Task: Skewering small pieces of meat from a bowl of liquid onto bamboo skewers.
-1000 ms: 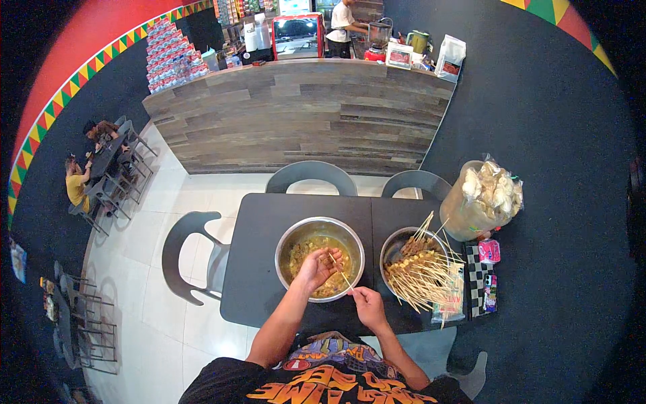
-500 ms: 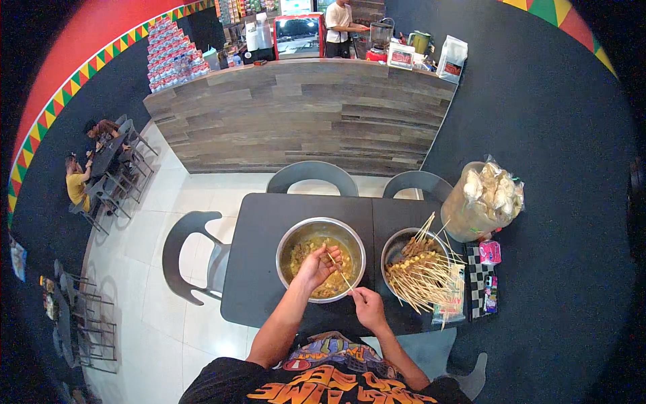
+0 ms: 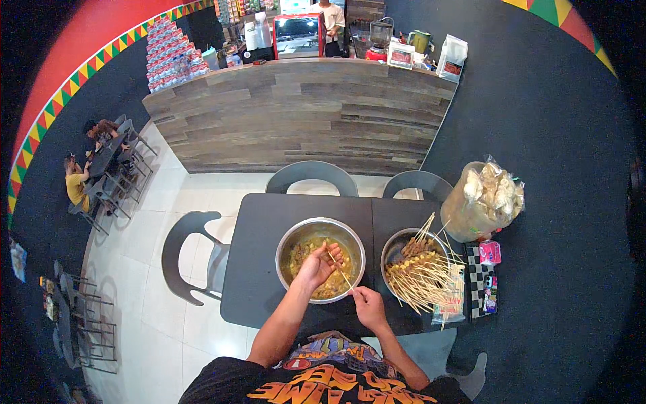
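Over a steel bowl [image 3: 283, 236] of yellowish marinade and small chunks of food [image 3: 324, 292], my two hands share one thin bamboo skewer [image 3: 344, 275]. My left hand [image 3: 316, 269] is closed round its far end, its fingers curled; any small chunk inside them is too hidden to tell. My right hand [image 3: 369, 308] pinches the near end at the bowl's right rim. To the right stands a second steel bowl [image 3: 385, 250], heaped with several loaded skewers [image 3: 420, 277]; their bare sticks fan out over its near edge.
A tall bag-lined tub [image 3: 471, 205] of packaged food stands at the table's right, near a checkered tray [image 3: 475, 289] with small packets. Chairs [image 3: 313, 176] ring the black table [image 3: 256, 269]. Beyond is a wood-panelled counter [image 3: 303, 121] with a person [image 3: 333, 23] behind it; others sit far left.
My hands and the skewer hold nearly the same place. Behind the counter, the person has shifted left and an outstretched arm has drawn in.
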`<state>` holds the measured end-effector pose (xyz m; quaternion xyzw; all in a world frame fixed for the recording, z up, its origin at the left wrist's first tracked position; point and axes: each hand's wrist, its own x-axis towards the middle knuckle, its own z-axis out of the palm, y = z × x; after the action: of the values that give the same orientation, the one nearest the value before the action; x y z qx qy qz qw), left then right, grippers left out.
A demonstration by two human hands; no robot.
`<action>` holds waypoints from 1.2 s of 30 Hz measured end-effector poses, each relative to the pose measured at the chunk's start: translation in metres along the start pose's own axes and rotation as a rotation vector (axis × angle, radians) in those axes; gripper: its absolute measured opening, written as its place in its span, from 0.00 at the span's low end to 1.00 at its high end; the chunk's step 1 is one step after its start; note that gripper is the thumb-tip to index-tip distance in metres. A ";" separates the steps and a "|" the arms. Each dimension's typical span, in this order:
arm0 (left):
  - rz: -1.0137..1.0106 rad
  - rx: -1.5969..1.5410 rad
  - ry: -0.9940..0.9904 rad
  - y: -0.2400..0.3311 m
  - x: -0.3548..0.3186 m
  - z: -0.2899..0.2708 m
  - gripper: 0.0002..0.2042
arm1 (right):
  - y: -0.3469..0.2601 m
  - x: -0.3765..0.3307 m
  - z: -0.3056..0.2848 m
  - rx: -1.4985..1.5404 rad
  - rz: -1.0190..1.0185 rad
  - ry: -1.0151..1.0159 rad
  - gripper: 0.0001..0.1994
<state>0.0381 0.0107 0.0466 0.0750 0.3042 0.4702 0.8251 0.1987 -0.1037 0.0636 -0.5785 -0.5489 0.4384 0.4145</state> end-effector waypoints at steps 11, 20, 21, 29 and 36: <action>0.000 0.006 -0.018 0.000 0.001 0.001 0.17 | -0.003 0.003 0.002 0.001 -0.062 0.033 0.08; 0.081 -0.050 -0.056 -0.010 0.002 0.004 0.13 | 0.004 0.002 0.011 0.090 -0.039 0.071 0.10; 0.109 -0.040 -0.095 -0.010 0.002 0.003 0.12 | -0.001 0.000 0.010 0.355 0.152 0.003 0.10; 0.122 -0.080 -0.100 -0.017 0.002 0.005 0.11 | 0.004 0.000 0.018 0.364 0.075 0.081 0.10; 0.108 -0.074 -0.077 -0.019 -0.002 0.011 0.11 | 0.005 -0.003 0.017 0.388 0.208 0.066 0.06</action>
<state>0.0577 0.0000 0.0486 0.0787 0.2504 0.5217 0.8118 0.1839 -0.1068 0.0540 -0.5555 -0.3778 0.5568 0.4885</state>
